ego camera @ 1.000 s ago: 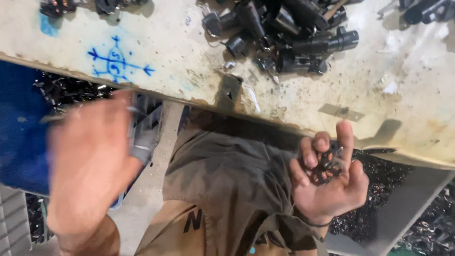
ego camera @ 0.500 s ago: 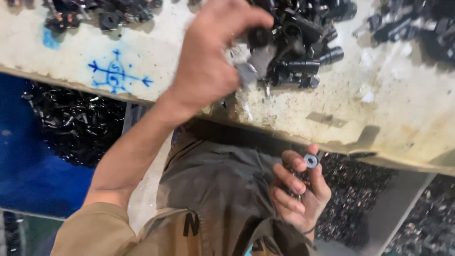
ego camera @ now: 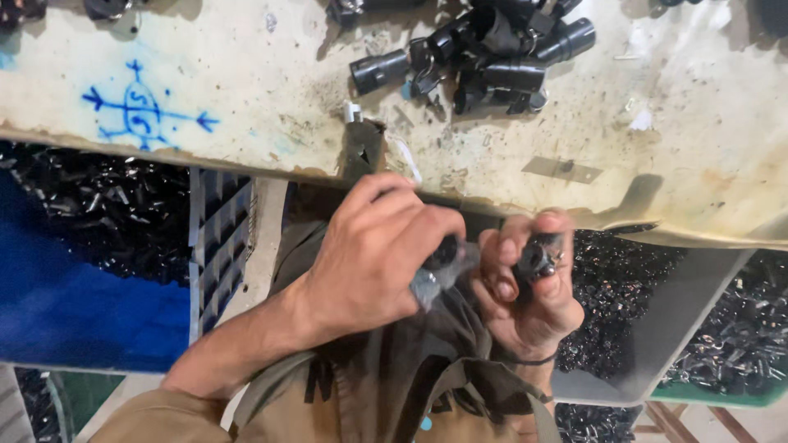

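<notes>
The left hand grips a small black tube, the right hand pinches a black cap — both look light, stiff and smooth, best held by the sides.

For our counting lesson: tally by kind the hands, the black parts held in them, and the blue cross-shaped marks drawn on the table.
Hands: 2, left hand and right hand
Held parts: 2, black cylindrical plastic part with grey piece and small round black plastic part
Blue drawn cross mark: 1
Total: 5
</notes>
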Motion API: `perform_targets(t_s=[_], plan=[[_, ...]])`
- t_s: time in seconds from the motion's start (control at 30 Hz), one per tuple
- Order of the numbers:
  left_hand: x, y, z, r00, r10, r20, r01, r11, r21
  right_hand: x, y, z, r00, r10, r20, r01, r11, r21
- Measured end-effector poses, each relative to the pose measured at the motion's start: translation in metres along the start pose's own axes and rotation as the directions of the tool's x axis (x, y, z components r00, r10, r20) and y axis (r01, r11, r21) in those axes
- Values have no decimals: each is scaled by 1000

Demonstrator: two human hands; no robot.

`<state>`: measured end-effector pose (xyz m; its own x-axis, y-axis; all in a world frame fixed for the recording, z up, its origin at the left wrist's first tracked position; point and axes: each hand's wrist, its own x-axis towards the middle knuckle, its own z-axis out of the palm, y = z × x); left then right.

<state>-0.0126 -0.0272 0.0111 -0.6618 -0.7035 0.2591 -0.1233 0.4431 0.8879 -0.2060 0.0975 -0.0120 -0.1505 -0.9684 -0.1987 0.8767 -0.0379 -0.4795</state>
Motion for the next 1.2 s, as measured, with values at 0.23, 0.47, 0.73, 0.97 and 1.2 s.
perform_targets(t_s=[0.23,0.47,0.73,0.97,1.2], plan=[[1,6,4,988,-132,78,143,977,-157,1,1,4,939,-311,146,338,758,-558],[-6,13,15,996,-1,90,14,989,-150,9,-2,42,798,-338,499,525,-16,-851],[2,6,-1,908,69,413,-105,992,65,18,-21,51,896,-18,443,442,116,-889],[4,13,-28,901,38,433,-118,980,161,18,-1,51,889,-16,458,456,120,-882],[-44,40,-119,690,-695,-202,339,63,939,21,9,27,975,-21,-220,1,996,-94]])
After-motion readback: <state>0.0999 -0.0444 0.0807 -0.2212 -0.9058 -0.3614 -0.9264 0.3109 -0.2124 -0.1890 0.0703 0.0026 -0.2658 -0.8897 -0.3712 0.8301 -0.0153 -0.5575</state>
